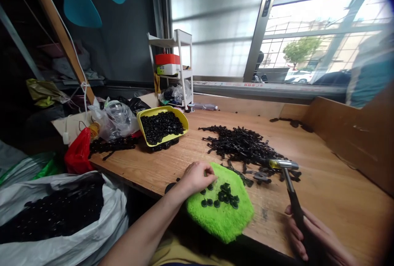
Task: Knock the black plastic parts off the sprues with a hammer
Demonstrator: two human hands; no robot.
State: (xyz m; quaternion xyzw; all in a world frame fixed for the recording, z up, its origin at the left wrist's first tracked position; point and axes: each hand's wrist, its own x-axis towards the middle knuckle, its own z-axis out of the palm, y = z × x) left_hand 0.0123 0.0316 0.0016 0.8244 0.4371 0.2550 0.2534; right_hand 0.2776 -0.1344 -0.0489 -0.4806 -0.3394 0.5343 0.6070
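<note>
Partly cropped, right hand (pixel 310 233) grips hammer (pixel 287 180); left hand (pixel 197 177) seemingly pinches a small black part.

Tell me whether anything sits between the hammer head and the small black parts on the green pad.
Nothing visible blocks it. The hammer, held in the right hand, is raised over the wooden table right of the green pad. The left hand rests at the pad's left edge, beside the black parts.

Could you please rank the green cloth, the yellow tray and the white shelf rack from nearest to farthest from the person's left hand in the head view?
From the left hand:
1. Green cloth, directly under the fingers.
2. Yellow tray, farther back, left.
3. White shelf rack, at the table's far edge.
</note>
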